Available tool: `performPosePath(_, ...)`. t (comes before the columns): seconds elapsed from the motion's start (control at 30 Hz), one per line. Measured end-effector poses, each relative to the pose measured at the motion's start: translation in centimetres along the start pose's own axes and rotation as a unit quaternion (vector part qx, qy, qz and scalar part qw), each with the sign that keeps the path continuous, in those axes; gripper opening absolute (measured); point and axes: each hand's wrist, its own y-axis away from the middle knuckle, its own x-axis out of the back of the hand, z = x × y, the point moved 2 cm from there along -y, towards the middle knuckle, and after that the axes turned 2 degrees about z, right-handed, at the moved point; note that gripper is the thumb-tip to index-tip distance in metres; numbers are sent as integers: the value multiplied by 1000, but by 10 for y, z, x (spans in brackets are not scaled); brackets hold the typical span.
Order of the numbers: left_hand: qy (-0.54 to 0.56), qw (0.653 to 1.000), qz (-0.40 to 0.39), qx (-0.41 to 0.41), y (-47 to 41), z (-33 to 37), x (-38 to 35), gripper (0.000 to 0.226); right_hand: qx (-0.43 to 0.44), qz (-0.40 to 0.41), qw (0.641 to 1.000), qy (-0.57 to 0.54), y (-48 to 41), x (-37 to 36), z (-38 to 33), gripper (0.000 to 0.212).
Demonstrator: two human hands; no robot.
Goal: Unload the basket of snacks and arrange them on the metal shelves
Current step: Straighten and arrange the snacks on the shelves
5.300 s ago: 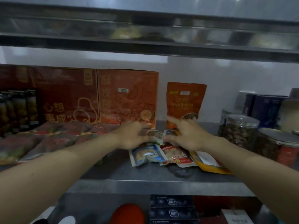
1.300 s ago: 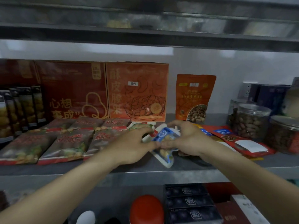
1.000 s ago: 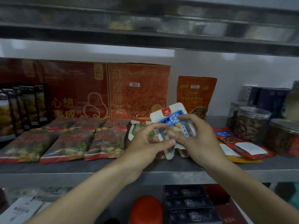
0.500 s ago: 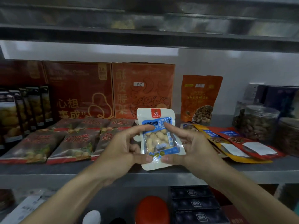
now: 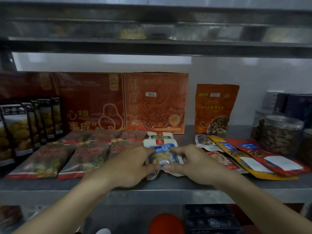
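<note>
snack packet (image 5: 163, 157) half hidden by fingers (image 5: 179, 149), upper shelf (image 5: 152, 31) blurred, red object (image 5: 166, 223) cropped

Your packet (image 5: 163, 154) is white with a blue band and a small red square on top. Far back you see a dark red box (image 5: 89, 102) with gold line art and an orange box (image 5: 155, 105) patterned with outlined nuts (white tag (image 5: 150, 94) on it). Left, brownish-red packs (image 5: 87, 157) have red edges; right, a yellow pouch (image 5: 249, 168) and a red pouch (image 5: 270, 154) lie on the grey shelf (image 5: 152, 186).
</note>
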Motion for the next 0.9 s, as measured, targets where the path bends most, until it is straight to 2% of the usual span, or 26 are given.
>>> performPosePath(0.1,-92,995,19,15,0,-5,-9,37,-22,-31,999,29,-3,0,5,66)
performPosePath(0.17,-128,990,53,-11,-2,-7,-11,41,-15,-45,998,37,-5,1,7,70)
performPosePath(0.33,-133,989,54,-37,-9,-13,-12,49,-5,-59,997,45,-6,0,8,75)
performPosePath(0.4,-117,990,68,-37,-12,-15,-9,45,-1,-32,998,56,-4,6,8,72)
performPosePath(0.47,-89,989,108,-45,-19,-12,-1,41,28,31,997,63,-3,25,7,67)
performPosePath(0.57,-18,987,143,-67,-36,7,9,55,54,99,987,113,-3,59,15,79)
performPosePath(0.7,35,996,40,-74,-69,41,3,76,37,54,990,125,-7,81,43,91)
performPosePath(0.77,67,995,4,-69,-91,54,-4,76,21,46,991,120,-13,87,57,87)
performPosePath(0.9,148,986,-69,17,-133,76,-18,66,-35,-32,986,160,-24,91,84,80)
